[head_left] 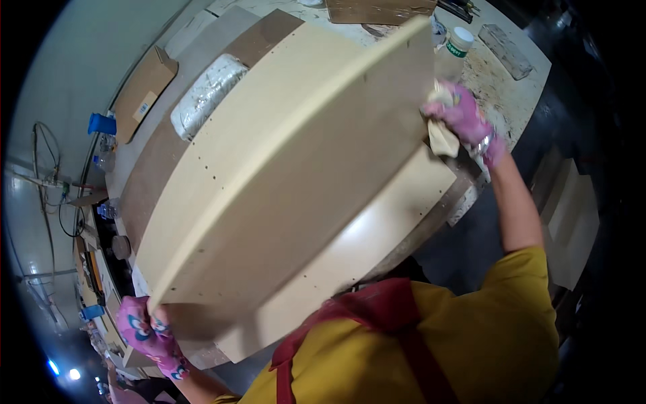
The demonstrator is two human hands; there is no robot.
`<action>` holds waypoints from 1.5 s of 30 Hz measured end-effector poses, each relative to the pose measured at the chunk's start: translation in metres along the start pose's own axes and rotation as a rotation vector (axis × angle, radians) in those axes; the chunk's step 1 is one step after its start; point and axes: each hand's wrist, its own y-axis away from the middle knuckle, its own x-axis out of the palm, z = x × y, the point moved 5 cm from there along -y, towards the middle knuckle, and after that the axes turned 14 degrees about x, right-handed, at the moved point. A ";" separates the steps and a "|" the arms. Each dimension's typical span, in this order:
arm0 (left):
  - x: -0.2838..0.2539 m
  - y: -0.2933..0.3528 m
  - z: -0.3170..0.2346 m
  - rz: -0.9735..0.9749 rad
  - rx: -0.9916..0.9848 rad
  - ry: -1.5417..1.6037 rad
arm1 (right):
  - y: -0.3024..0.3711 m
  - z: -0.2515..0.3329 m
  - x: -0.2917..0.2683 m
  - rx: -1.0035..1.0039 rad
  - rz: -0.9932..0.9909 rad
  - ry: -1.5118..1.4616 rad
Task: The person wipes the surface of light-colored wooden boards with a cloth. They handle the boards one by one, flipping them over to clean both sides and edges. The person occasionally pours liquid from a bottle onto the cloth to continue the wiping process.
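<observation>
A long cream panel [303,168] stands tilted on edge across the table, slightly blurred. Under it lies another cream panel [350,249] with a row of small dark holes. At the near left end, my left hand [149,334], in a pink patterned glove, is closed round the corner of the tilted panel. My right hand [464,118], also gloved in pink, is closed on a crumpled cream cloth [443,140] at the far right end. It is close against the panel's edge there; whether its fingers also grip the panel is hidden.
A bottle with a white cap [459,42] stands just beyond my right hand, by a grey block [505,51]. A wrapped silvery bundle [207,96] and a cardboard piece [145,93] lie on the far left side. A cardboard box [380,10] sits at the back.
</observation>
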 end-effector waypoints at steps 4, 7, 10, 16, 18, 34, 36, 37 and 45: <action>0.047 0.050 -0.021 0.187 -0.084 0.219 | 0.064 -0.044 0.025 0.186 -0.005 -0.031; 0.099 0.092 -0.022 0.282 -0.193 0.288 | 0.077 -0.077 0.026 0.239 -0.040 0.148; 0.149 0.132 -0.011 0.284 -0.636 0.634 | 0.073 -0.088 0.027 0.261 0.054 0.026; 0.165 0.112 -0.032 0.269 -0.441 0.436 | 0.074 -0.073 -0.031 0.031 -0.440 0.473; 0.179 0.119 -0.033 0.306 -0.121 0.091 | 0.088 -0.060 -0.051 -0.017 -0.554 0.078; 0.286 -0.074 -0.239 0.314 0.286 0.461 | 0.083 -0.095 0.044 -0.382 -0.220 0.889; 0.285 -0.077 -0.241 0.346 0.310 0.455 | 0.051 -0.084 0.059 -0.380 -0.134 0.863; 0.286 -0.078 -0.243 0.348 0.325 0.444 | 0.022 -0.072 0.069 -0.414 -0.132 0.846; 0.289 -0.080 -0.240 0.369 0.294 0.467 | 0.043 -0.094 0.060 -0.481 -0.177 0.828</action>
